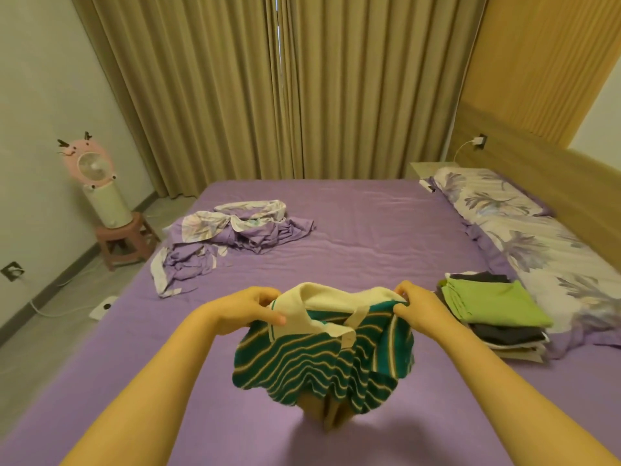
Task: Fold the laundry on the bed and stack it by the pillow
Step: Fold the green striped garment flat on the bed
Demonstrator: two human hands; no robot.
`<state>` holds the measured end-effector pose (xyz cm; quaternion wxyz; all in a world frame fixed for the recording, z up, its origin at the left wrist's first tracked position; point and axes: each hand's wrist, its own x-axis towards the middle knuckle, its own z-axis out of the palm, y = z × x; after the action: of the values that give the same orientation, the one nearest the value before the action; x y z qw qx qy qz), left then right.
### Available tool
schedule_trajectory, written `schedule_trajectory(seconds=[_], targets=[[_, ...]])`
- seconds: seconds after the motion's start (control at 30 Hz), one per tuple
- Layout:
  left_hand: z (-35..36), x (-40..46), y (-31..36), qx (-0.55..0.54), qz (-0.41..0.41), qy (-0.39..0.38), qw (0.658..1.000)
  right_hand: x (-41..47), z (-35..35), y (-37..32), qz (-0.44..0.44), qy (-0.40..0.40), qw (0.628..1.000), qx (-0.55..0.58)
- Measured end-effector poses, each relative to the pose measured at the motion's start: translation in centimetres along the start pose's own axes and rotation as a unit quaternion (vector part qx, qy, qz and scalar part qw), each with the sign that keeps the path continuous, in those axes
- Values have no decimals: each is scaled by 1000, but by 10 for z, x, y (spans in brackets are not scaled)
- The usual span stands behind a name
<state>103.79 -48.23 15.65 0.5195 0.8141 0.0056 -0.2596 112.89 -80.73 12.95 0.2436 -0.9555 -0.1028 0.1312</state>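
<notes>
A green striped polo shirt (316,361) with a cream collar hangs above the purple bed (369,230). My left hand (248,311) pinches its left shoulder by the collar. My right hand (420,307) pinches the right shoulder. A tan garment (327,415) shows under the shirt's lower edge. A stack of folded clothes (494,314), a green piece on top and dark ones below, lies at the right beside the floral pillow (551,260). A crumpled purple and floral sheet (232,237) lies at the far left of the bed.
Closed tan curtains (268,89) hang behind the bed. A pink fan (100,183) stands on a small stool (124,240) at the left wall. A wooden headboard (554,183) runs along the right, with a charger (479,141) plugged in.
</notes>
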Motion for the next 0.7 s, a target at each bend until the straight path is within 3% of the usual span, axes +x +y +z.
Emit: schedule_trajectory(seconds=[0.17,0.33,0.5,0.63,0.7], targets=[[-14,-2,12,18,0,73,997,5,-4,8,33,113,988,97],[-23,-8,36,30,16,93,995,11,-4,7,33,82,980,180],[-40,-16,56,-27,42,129,990,9,1,-3,4,109,967,229],[-59,-19,57,91,32,228,969,5,-11,-15,-82,114,964,226],[-61,-18,53,154,36,256,954,1,-20,-22,-98,78,962,244]])
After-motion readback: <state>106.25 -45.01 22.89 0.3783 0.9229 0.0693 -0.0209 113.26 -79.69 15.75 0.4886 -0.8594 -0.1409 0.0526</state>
